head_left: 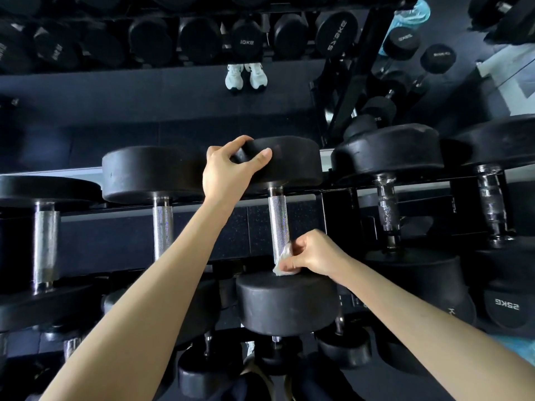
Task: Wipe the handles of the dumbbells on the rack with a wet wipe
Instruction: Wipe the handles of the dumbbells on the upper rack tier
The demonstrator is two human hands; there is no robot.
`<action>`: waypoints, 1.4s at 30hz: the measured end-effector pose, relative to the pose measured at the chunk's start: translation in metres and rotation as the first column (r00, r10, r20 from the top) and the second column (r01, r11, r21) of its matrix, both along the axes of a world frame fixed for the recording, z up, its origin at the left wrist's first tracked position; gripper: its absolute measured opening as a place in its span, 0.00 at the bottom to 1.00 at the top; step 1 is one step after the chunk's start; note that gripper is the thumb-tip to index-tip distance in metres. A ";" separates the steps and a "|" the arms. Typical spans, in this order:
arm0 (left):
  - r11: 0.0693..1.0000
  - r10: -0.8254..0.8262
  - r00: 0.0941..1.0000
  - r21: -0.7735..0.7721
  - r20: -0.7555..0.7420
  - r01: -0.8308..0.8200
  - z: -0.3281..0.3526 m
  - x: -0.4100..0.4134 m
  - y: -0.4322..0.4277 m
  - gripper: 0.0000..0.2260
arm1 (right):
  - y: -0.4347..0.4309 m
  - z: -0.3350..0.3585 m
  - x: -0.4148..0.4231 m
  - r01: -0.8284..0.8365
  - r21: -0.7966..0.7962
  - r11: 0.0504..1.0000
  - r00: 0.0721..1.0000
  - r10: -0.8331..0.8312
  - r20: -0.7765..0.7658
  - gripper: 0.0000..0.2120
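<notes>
A black dumbbell lies on the top tier of the rack (pixel 333 198), its knurled silver handle (pixel 278 221) pointing away from me. My left hand (pixel 228 172) grips the rim of its far head (pixel 289 160), thumb on top. My right hand (pixel 312 253) pinches a crumpled wet wipe (pixel 282 260) around the near end of the handle, just above the near head (pixel 286 302). Most of the wipe is hidden under my fingers.
Neighbouring dumbbells flank it: two silver handles (pixel 162 227) (pixel 45 244) on the left, chrome ones (pixel 388 206) on the right. Lower tiers hold smaller dumbbells (pixel 208 371). A mirror behind reflects the rack and white shoes (pixel 246 75).
</notes>
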State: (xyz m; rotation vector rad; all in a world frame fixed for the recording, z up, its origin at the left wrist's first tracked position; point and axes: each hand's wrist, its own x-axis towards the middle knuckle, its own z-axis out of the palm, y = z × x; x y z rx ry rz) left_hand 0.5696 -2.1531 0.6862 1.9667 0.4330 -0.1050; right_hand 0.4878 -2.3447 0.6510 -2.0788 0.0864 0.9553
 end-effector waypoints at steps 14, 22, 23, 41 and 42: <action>1.000 -0.013 1.000 -0.025 -0.007 0.013 0.000 0.001 0.001 0.23 | 0.059 0.005 0.015 0.436 -0.098 0.895 0.823 -0.352 0.445 0.18; 1.000 -0.026 0.999 -0.003 -0.020 0.026 0.003 0.002 0.002 0.23 | 0.070 0.005 0.045 0.557 0.013 0.830 0.751 -0.511 0.417 0.19; 1.000 -0.023 0.999 -0.007 -0.022 0.023 0.004 0.003 0.002 0.22 | 0.066 0.000 0.047 0.598 0.114 0.794 0.727 -0.596 0.341 0.18; 1.000 0.015 1.000 -0.011 -0.027 -0.015 0.004 0.003 0.001 0.24 | 0.030 -0.031 0.061 0.736 0.568 0.369 0.674 -0.313 -0.669 0.20; 1.000 0.010 0.999 -0.012 -0.031 -0.010 0.005 0.003 0.001 0.24 | 0.030 -0.030 0.059 0.725 0.584 0.365 0.687 -0.316 -0.655 0.21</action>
